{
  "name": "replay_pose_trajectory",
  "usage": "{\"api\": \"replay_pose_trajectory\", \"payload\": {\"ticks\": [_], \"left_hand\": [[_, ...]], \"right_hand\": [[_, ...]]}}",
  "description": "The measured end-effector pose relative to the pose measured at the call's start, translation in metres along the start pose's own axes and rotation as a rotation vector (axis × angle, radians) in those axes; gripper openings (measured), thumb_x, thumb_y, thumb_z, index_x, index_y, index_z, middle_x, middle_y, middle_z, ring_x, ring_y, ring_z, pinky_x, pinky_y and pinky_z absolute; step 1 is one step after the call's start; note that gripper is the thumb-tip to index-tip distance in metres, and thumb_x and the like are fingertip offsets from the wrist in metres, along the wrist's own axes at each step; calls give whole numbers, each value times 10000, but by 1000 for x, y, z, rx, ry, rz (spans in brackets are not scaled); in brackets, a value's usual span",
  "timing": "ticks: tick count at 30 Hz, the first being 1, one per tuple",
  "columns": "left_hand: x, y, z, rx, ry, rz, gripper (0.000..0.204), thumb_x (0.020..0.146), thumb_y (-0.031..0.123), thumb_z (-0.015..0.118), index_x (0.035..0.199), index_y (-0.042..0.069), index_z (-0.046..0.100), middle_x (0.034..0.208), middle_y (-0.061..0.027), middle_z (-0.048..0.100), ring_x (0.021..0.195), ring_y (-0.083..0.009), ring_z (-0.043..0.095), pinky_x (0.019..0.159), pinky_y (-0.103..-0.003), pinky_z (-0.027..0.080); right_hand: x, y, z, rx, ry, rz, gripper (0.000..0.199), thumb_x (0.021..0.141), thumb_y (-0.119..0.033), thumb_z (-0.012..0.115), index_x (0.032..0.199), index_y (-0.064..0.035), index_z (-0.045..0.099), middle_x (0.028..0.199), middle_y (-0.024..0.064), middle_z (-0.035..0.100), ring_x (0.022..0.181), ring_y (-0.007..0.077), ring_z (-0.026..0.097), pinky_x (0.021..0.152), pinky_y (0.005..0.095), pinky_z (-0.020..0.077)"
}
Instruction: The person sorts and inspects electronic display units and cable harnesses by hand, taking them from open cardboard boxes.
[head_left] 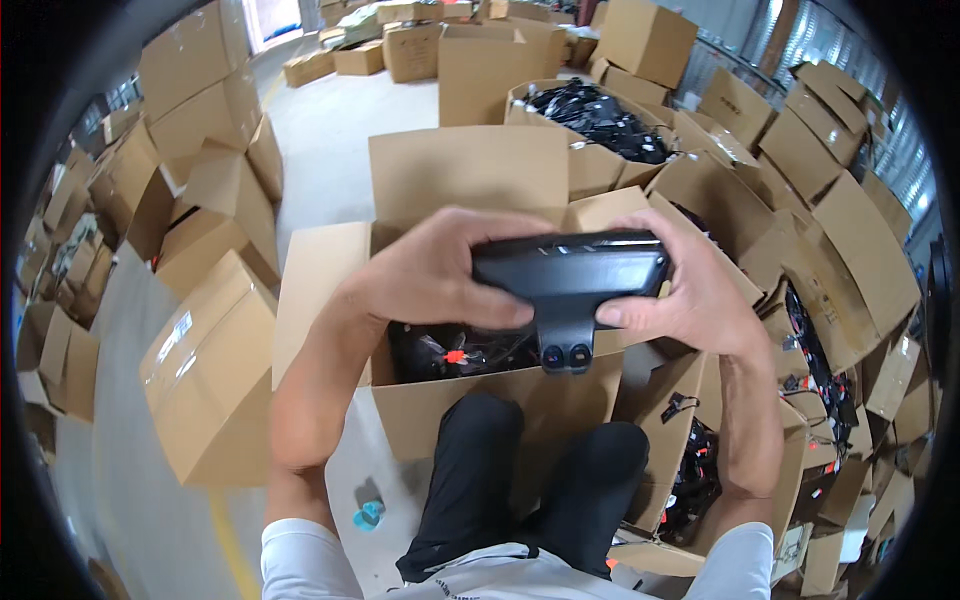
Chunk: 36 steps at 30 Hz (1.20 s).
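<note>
Both my hands hold up a black T-shaped plastic device (568,275) over an open cardboard box. On the lower end of its short stem are two small round lens-like openings; I cannot tell its exact kind. My left hand (440,265) wraps the left end, thumb laid along the near side. Round the right end closes my right hand (690,290), with its thumb pressed near the stem. Below, the cardboard box (430,410) stands before my knees with its flaps spread. Dark items in clear wrapping (455,350), one with a bright orange-red part, lie inside it, partly hidden by my hands.
A carton heaped with black cabled parts (600,120) stands beyond. Close on my right is another open box with dark pieces (695,480). Many cartons crowd the right side; a tilted closed carton (210,370) rests at left. A teal object (369,515) lies on the floor.
</note>
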<state>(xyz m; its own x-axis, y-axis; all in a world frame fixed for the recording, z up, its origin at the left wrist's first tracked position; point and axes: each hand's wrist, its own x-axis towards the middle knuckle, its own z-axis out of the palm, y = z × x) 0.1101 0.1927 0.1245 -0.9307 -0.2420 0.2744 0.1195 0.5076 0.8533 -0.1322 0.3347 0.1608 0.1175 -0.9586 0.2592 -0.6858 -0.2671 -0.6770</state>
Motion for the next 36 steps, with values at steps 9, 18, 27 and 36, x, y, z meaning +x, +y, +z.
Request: {"api": "replay_pose_trajectory", "payload": {"ticks": [9, 18, 27, 36], "left_hand": [[-25, -139, 51, -583, 57, -219, 379, 843, 55, 712, 1199, -39, 624, 922, -37, 685, 829, -100, 654, 657, -249, 545], [-37, -252, -94, 578, 424, -270, 146, 776, 56, 727, 917, 18, 714, 878, -104, 701, 841, -294, 679, 760, -415, 539], [-55, -421, -32, 1053, 218, -334, 143, 779, 47, 608, 898, 89, 675, 946, -92, 643, 1040, -278, 612, 1053, -473, 400], [-47, -425, -24, 921, 192, -560, 211, 803, 103, 685, 1009, 62, 675, 1048, -133, 638, 1080, -313, 599, 1022, -513, 402]], "right_hand": [[106, 53, 86, 772, 506, -33, 539, 819, -291, 834, 1177, 36, 599, 1026, 86, 675, 880, 116, 635, 808, 264, 529], [97, 290, 141, 579, -241, 796, 606, 797, -398, 808, 1173, 36, 616, 1082, 130, 684, 940, 212, 669, 832, 360, 555], [86, 355, 400, 750, -559, 1069, 417, 913, -343, 709, 1179, -43, 596, 1101, 67, 641, 993, 207, 617, 891, 387, 503], [80, 370, 459, 612, -595, 1042, 677, 968, -513, 595, 1426, -46, 417, 1251, 87, 611, 1063, 229, 613, 869, 395, 521]]}}
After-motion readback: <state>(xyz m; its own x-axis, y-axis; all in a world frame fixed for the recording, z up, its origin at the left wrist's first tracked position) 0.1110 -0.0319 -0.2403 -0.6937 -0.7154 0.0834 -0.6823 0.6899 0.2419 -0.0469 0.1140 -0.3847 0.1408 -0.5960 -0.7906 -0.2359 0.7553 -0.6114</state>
